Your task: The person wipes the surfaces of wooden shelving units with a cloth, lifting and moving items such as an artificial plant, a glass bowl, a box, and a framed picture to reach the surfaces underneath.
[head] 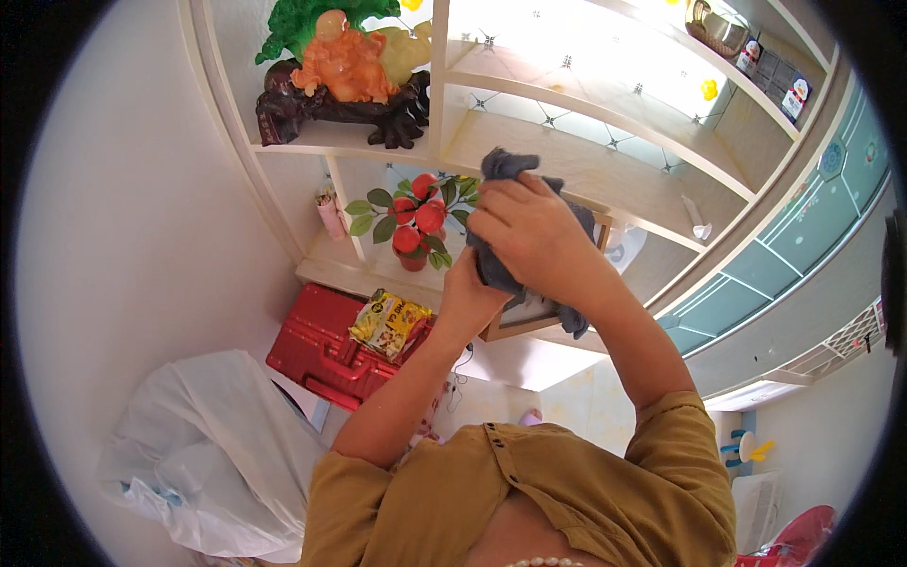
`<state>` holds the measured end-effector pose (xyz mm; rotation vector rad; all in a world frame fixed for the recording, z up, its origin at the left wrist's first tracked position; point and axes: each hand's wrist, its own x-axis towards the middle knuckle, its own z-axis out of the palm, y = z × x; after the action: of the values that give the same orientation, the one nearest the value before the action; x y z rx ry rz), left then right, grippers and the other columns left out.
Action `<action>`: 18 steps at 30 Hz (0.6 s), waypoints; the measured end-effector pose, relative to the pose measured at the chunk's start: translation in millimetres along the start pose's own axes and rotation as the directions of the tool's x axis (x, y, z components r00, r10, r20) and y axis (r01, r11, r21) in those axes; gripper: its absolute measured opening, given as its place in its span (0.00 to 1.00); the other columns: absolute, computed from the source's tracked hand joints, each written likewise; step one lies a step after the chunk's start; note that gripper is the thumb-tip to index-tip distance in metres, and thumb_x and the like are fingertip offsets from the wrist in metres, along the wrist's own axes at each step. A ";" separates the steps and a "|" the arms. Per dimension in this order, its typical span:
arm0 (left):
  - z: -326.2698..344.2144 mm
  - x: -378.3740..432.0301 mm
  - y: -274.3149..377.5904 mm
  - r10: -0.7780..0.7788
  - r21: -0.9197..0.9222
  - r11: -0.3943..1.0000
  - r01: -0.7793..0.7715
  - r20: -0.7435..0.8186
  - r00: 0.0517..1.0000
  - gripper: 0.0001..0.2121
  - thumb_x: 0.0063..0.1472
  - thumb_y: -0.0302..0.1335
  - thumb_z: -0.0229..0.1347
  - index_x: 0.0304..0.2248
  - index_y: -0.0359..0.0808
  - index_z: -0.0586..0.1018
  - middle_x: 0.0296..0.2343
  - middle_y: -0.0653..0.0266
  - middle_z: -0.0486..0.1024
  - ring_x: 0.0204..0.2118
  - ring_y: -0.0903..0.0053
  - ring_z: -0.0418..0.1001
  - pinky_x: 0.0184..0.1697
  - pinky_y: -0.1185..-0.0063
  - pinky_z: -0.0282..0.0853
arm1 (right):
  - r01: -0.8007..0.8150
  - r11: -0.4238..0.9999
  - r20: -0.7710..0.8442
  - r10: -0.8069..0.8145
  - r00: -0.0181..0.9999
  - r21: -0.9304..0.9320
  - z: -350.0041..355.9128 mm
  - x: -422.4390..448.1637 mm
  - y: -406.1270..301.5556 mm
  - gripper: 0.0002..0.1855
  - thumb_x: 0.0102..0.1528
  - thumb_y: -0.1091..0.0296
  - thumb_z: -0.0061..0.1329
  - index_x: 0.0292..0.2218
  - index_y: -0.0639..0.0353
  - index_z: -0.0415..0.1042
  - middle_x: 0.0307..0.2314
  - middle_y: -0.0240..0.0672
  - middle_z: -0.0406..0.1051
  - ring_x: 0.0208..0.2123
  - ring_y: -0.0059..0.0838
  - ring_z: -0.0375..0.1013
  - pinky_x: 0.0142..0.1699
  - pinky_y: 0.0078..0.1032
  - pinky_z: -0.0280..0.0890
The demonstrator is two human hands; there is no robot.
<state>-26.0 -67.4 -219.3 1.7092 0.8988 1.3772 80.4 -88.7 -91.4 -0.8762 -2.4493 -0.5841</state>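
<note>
A dark grey cloth (496, 266) is bunched between my two hands in front of the shelf unit. My right hand (528, 227) lies over the cloth from above, fingers curled on it. Lower and to the left, my left hand (473, 290) grips the cloth's lower part; something under the cloth may be held too, but it is hidden. Behind the hands a wooden-framed item (521, 327) leans or stands at the lower shelf, partly covered by the cloth. Left of the hands stands a small potted plant with red artificial fruit (430, 216).
An orange, green and dark figurine (347, 71) sits on the upper left shelf. Below stand a pink container (330, 216) and a red ribbed suitcase (312, 333) with a yellow food packet (390, 322) on it. White sheeting (220, 453) covers something at lower left. A glass pot (716, 32) is at upper right.
</note>
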 end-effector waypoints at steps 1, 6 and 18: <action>1.8 0.2 -4.8 0.011 -0.031 0.999 -0.012 -0.034 0.999 0.25 0.41 0.30 0.62 0.39 0.31 0.67 0.31 0.50 0.73 0.37 0.63 0.72 0.37 0.76 0.66 | 0.035 0.999 0.029 -0.035 0.999 -0.002 3.5 -0.1 -1.0 0.09 0.39 0.74 0.46 0.28 0.60 0.65 0.30 0.37 0.66 0.36 0.35 0.67 0.48 0.34 0.60; 6.9 -0.9 -19.1 0.170 0.073 0.984 -0.162 -0.121 0.978 0.25 0.42 0.29 0.62 0.40 0.31 0.68 0.33 0.52 0.72 0.39 0.65 0.72 0.39 0.76 0.66 | 0.089 0.992 0.069 -0.096 0.993 0.094 12.2 -5.5 -0.4 0.09 0.39 0.73 0.46 0.28 0.59 0.65 0.30 0.36 0.67 0.37 0.35 0.67 0.49 0.35 0.60; -17.3 -10.5 6.9 -0.186 -0.098 0.976 0.197 0.110 0.976 0.21 0.43 0.29 0.62 0.37 0.30 0.68 0.26 0.60 0.72 0.28 0.82 0.69 0.31 0.82 0.66 | -0.249 0.489 -0.188 0.681 0.708 0.836 -19.4 -45.2 37.7 0.10 0.49 0.72 0.49 0.36 0.63 0.68 0.30 0.31 0.69 0.32 0.21 0.67 0.40 0.20 0.62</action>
<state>-44.3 -77.7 -215.6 1.5527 0.8908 1.1803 142.1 -93.6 -92.4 -0.8320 -1.5503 0.4209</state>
